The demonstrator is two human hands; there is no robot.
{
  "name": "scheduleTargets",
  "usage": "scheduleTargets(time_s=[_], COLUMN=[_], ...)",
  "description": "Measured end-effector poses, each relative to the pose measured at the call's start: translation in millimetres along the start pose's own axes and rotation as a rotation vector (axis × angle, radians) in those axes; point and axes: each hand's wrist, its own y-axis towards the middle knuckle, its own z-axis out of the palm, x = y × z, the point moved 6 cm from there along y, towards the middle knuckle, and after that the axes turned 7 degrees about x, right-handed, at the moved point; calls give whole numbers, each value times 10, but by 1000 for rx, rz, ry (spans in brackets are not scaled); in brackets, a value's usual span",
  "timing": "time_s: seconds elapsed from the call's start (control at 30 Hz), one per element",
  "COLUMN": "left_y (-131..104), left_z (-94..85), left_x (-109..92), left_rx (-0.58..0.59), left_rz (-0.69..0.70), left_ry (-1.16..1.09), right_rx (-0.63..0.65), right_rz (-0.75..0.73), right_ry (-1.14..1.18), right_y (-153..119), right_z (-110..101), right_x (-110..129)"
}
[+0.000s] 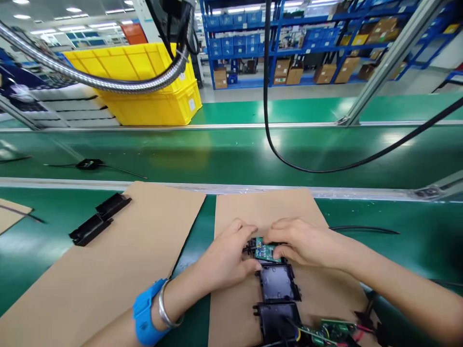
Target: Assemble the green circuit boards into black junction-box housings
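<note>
- Near right, a wired board point(336, 330) is trailing thin leads; these are probably flexing easily and needing slack.
- Farther in, two open black case sections point(278, 283) are lying on cardboard point(235, 313), looking light, stiff and perhaps slippery.
- Just beyond, the small green board point(266, 251) is sitting between both hands, looking light, rigid and fragile, its bare edges offering the safest hold.
- The right hand point(304, 241) is pinching its right side.
- The left hand point(227, 255) is curling around the left end, grip unclear.

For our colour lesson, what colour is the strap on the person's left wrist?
Bright blue strap, clearest in the head view.
</note>
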Motion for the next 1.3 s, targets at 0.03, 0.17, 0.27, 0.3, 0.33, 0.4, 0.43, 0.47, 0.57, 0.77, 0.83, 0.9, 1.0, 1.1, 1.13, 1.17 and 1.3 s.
scheduleTargets(time_s=[0.03,0.17,0.27,0.3,0.33,0.4,0.43,0.47,0.57,0.77,0.83,0.9,1.0,1.1,1.13,1.17,1.3], left_y=[4,27,28,27,27,27,27,26,18,6,0,-5,-11,-23,-31,-41,-80], left_z=[20,76,78,79,78,79,79,80,89,104,108,111,121,113,105,96,36], left_x=[13,63,72,72,72,73,75,73,58,61,59,55,51,57,62,71,157], left_rx=[36,107,118,125,132,143,143,143,149,168,164,157,163,166,168,172,153], left_rz=[15,35,38,38,36,27,20,16,24,10,16,25,30,29,29,27,-85], left_ry=[9,27,26,25,25,37,48,56,62,70,69,68,71,73,73,72,107], right_rx=[6,38,37,26,16,13,19,24,-4,-106,-129,-158,-201,-221,-219,-216,-168], right_rz=[-19,-83,-71,-59,-47,-31,-24,-15,-13,-19,-29,-32,-10,3,6,8,12], right_ry=[22,-16,-108,-136,-155,-167,-167,-174,-236,-233,-202,-183,-167,-172,-175,-170,-90], right_y=[13,62,82,85,87,91,94,99,119,137,126,113,95,87,88,89,104], right_z=[22,57,52,52,55,77,93,105,117,142,174,210,251,264,262,258,249], right_x=[-11,27,39,36,33,37,46,60,134,175,157,140,124,130,131,131,103])
